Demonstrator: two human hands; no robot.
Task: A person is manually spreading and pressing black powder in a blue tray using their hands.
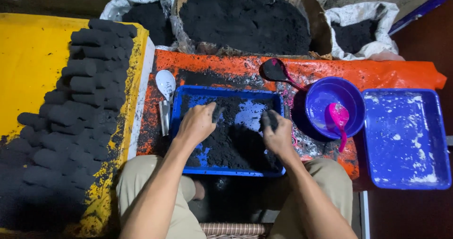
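Both hands dig in the black powder (236,140) inside the blue tray (226,90). The left hand (197,123) curls its fingers (218,112) round a clump; the right hand (278,132) pinches some too. It looks soft and crumbly — best scooped from underneath.

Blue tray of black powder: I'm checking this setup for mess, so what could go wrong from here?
The blue tray juts past the orange sheet over the knees; pressing by the left hand and right hand might tip it. Black powder lies close to the near rim and could spill. The stacked black cylinders reach the yellow surface edge and may roll off.
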